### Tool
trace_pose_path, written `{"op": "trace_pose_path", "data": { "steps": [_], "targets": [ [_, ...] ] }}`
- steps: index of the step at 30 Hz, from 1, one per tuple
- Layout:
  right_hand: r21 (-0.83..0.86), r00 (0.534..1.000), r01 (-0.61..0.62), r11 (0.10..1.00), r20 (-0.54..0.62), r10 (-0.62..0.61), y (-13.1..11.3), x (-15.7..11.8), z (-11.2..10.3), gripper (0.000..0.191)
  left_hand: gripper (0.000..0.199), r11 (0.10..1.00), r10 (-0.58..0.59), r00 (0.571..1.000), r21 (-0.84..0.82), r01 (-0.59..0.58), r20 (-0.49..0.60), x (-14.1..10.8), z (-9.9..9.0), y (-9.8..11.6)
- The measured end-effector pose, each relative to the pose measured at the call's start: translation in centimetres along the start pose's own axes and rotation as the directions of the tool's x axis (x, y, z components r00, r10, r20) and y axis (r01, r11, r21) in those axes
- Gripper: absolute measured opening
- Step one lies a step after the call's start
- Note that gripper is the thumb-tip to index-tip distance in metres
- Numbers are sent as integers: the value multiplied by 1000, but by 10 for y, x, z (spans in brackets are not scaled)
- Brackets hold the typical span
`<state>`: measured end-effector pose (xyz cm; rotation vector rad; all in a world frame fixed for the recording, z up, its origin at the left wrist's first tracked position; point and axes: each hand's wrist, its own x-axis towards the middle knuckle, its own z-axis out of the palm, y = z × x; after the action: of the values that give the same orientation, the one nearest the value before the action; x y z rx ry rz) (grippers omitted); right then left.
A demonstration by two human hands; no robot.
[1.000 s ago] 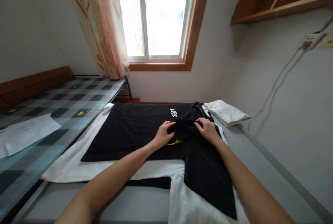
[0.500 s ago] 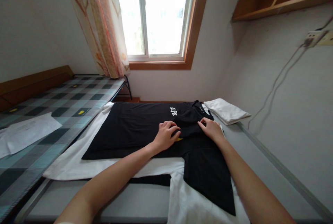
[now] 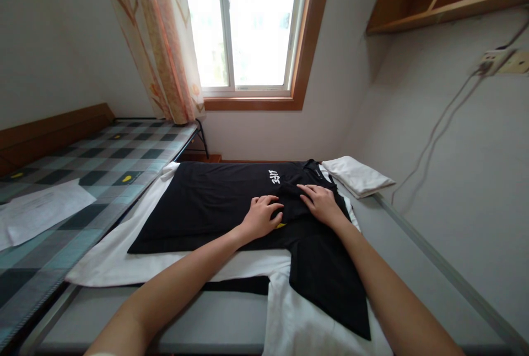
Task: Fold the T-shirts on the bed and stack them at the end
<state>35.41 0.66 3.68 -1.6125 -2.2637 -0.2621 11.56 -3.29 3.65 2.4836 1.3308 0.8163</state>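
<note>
A black T-shirt (image 3: 206, 196) with white lettering lies spread over a white shirt (image 3: 107, 251) on a grey surface (image 3: 165, 317). More black cloth shows beneath the white one. Resting on the black shirt's middle, just below the lettering, is my left hand (image 3: 263, 215), its fingers curled and apart beside a small yellow mark. My right hand (image 3: 321, 201) lies on the black fabric near the collar, fingers spread. Neither hand visibly grips the cloth.
A folded white cloth (image 3: 357, 176) lies beyond the collar, by the wall. To the left are a checkered bed (image 3: 136, 149) and white papers (image 3: 49, 207). A curtain (image 3: 165, 42) hangs by the window. A wooden shelf (image 3: 446, 14) and a cable (image 3: 432, 135) are on the right.
My right hand has moved left from the collar edge onto the shirt's chest, and its fingers have spread out. My left hand stays almost where it was.
</note>
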Motion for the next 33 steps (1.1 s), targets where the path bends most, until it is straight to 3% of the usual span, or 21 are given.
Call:
{"op": "trace_pose_path", "data": {
  "steps": [15,33],
  "targets": [
    [127,994,39,991,96,-52,1,0,4,42,29,999,19,1000,27,-19,-4,-2,0,0],
    [107,994,-49,993,106,38,0,0,7,49,25,1000,-6,999,24,7,-40,-1,0,2]
  ]
}}
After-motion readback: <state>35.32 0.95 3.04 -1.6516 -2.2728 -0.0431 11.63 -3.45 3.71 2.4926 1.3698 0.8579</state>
